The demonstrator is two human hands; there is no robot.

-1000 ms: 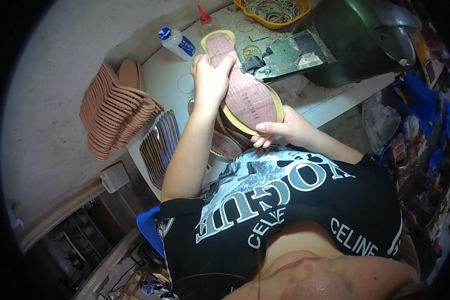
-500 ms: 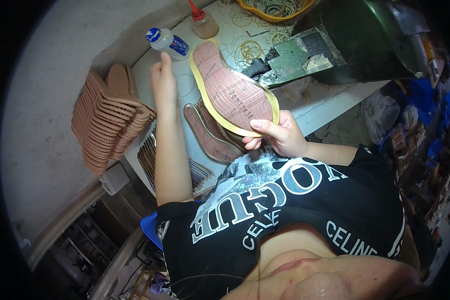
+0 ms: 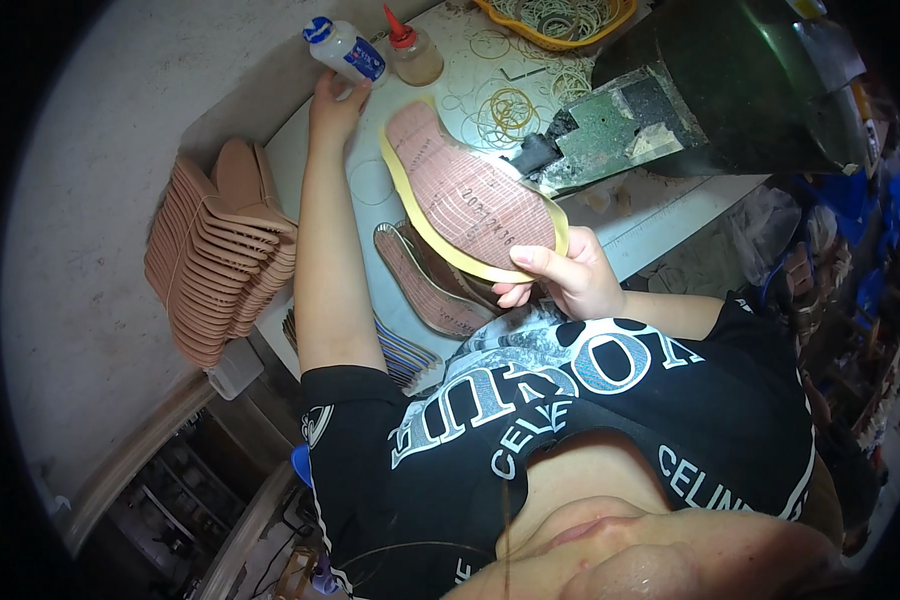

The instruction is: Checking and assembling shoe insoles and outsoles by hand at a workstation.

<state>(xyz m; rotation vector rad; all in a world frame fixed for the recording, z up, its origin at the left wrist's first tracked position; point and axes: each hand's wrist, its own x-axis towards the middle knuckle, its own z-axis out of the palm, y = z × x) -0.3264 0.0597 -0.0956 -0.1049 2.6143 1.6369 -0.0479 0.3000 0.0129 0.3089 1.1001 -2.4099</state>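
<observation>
In my right hand (image 3: 582,275) is a shoe insole (image 3: 470,190) with a reddish woven-looking face, handwritten marks and a yellow border. The thumb lies on its face at the wide end, with fingers curled underneath. My left hand (image 3: 337,112) is stretched out to the far left of the table, thumb and finger apart. Its fingertips are at the near side of a white bottle (image 3: 348,52) with a blue cap and label; whether they touch it I cannot tell. Below the held insole lie more dark-edged insoles (image 3: 430,285), partly covered by it.
A clear red-tipped squeeze bottle (image 3: 416,58) stands beside the white one. Rubber bands (image 3: 510,112) lie near a yellow basket (image 3: 567,40). A green machine (image 3: 610,125) juts over the table's right side. Tan soles (image 3: 220,255) are stacked at left; thin edged pieces (image 3: 405,357) lie near my body.
My left hand has reached farther away and its thumb and finger have spread. The white bottle has shifted away, nearer the table's far edge. The right hand still holds the insole.
</observation>
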